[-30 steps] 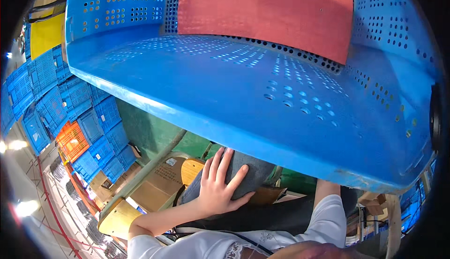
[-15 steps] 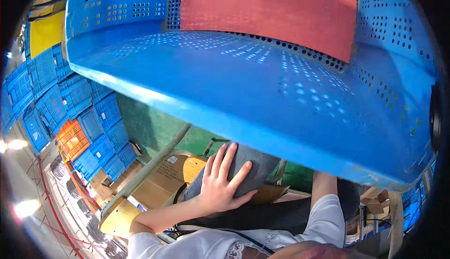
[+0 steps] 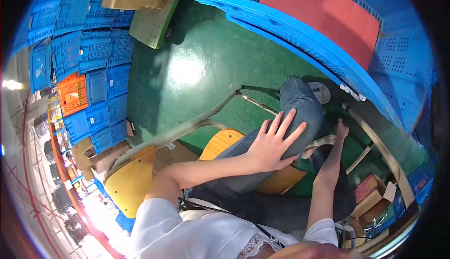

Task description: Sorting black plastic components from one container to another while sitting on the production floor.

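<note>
Posture: person seated on a yellow wooden chair (image 3: 123, 184), looking down over own lap; green floor (image 3: 197, 76) below.
Left hand: left hand (image 3: 274, 141) lies flat on the left knee (image 3: 300, 106), clad in blue jeans; fingers spread, palm down, gripping nothing.
Right hand: right hand (image 3: 341, 130) reaches down past the right leg, fingers loosely curled toward the floor by a curved wooden rail (image 3: 375, 144); too small and shaded to tell whether it grips anything.
Nearest work item: big blue perforated crate (image 3: 398, 66) with a red panel (image 3: 328, 17), standing just ahead of the knees, touched by neither hand.
Step in hand (judged): a rest or a brace between handlings; no item is held, body weight leaning on the knee.
Next move calls for (judged): freeing the left hand from the knee and getting both hands to the crate's rim; its bulk looks like a two-hand job, with the legs clear of it.
Surroundings: stacked blue crates (image 3: 89, 62) and one orange crate (image 3: 72, 92) at left; cardboard boxes (image 3: 370, 193) low right.
</note>
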Available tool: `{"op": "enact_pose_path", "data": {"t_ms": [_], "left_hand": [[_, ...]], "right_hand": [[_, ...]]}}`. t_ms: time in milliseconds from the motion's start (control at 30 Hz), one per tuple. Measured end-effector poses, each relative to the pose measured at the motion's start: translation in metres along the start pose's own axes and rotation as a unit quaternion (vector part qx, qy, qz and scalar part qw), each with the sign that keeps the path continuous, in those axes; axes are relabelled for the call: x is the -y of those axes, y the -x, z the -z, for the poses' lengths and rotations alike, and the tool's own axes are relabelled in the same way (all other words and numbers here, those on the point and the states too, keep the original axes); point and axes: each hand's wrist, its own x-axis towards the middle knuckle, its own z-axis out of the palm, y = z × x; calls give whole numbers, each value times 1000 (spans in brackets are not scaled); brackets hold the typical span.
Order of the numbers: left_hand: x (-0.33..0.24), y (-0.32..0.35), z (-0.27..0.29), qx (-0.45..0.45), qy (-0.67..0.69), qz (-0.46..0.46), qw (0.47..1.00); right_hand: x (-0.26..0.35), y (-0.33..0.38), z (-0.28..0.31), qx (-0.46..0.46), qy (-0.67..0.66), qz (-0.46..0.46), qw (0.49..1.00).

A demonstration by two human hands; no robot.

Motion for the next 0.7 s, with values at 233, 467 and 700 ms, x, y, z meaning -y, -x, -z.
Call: {"op": "enact_pose_path", "data": {"t_ms": [233, 467, 700], "left_hand": [[15, 24, -19, -20, 1, 4, 1000], [3, 27, -31, -73, 4, -16, 997], [35, 21, -32, -143, 30, -68, 987]], "right_hand": [[54, 145, 54, -111, 12, 140, 984], [158, 304, 160, -198, -64, 324, 923], [235, 514, 229, -189, -160, 377, 893]]}}
